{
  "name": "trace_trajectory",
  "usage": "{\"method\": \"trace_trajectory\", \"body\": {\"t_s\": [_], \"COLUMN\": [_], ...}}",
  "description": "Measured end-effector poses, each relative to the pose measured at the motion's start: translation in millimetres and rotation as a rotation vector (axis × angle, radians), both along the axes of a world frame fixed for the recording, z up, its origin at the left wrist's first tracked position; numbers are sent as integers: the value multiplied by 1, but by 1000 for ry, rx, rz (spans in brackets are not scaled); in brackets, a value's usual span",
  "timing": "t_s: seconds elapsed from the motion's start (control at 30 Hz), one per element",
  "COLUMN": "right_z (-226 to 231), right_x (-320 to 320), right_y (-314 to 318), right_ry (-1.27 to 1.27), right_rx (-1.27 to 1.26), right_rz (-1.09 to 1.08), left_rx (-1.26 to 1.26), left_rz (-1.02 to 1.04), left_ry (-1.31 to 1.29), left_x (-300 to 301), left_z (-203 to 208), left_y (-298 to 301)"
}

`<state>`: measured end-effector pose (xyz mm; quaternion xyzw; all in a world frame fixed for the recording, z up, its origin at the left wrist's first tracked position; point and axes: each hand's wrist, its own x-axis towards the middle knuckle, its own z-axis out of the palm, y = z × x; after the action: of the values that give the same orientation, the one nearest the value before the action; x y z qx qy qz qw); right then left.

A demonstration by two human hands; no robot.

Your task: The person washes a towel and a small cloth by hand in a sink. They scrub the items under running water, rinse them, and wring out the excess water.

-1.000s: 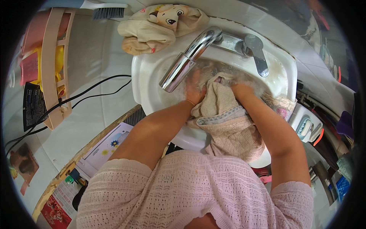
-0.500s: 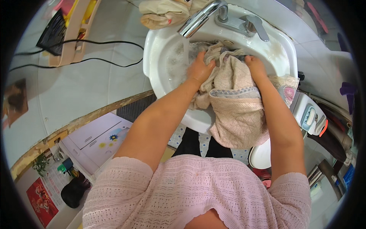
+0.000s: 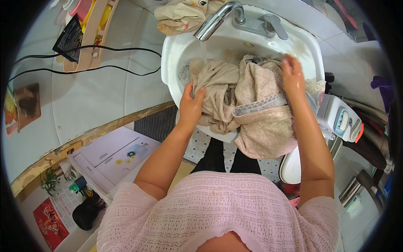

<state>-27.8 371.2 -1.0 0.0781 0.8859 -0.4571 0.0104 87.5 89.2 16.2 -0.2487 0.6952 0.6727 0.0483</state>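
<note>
A wet beige knitted garment (image 3: 262,132) with a grey patterned trim is bunched in the white washbasin (image 3: 317,59), and part of it hangs over the front rim. My left hand (image 3: 192,108) grips the garment's left edge, thumb on top and fingers along the side. Beside the garment's upper right, my right hand (image 3: 294,80) is raised with its fingers extended and slightly blurred; I see nothing held in it. Water runs from the chrome faucet (image 3: 216,22) onto the cloth's left part.
Folded cream cloth (image 3: 178,19) lies on the basin's back left corner. Black cables (image 3: 126,49) loop near the left rim. To the right stand a white container with a blue brush (image 3: 342,122) and a lace-edged cloth (image 3: 315,90). A lilac cabinet (image 3: 113,155) is at lower left.
My left hand has moved left and nearer, spreading the garment under the water stream. My right hand has come off the cloth and moved slightly right, its fingers now straightened.
</note>
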Motion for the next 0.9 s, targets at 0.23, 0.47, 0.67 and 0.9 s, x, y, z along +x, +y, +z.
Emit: {"method": "trace_trajectory", "body": {"t_s": [0.23, 0.47, 0.67, 0.9], "right_z": [72, 85, 61, 63], "right_x": [-34, 39, 170, 213], "right_y": [-3, 37, 96, 77], "right_ry": [545, 325, -94, -610], "right_rx": [224, 214, 76, -894], "right_rz": [195, 148, -231, -497], "left_rx": [-362, -1046, -551, -551], "left_rz": [-160, -434, -632, -1192], "left_ry": [-99, 444, 255, -313], "left_x": [-23, -51, -136, -186], "left_z": [-3, 8, -14, -78], "left_y": [1, 8, 84, 124]}}
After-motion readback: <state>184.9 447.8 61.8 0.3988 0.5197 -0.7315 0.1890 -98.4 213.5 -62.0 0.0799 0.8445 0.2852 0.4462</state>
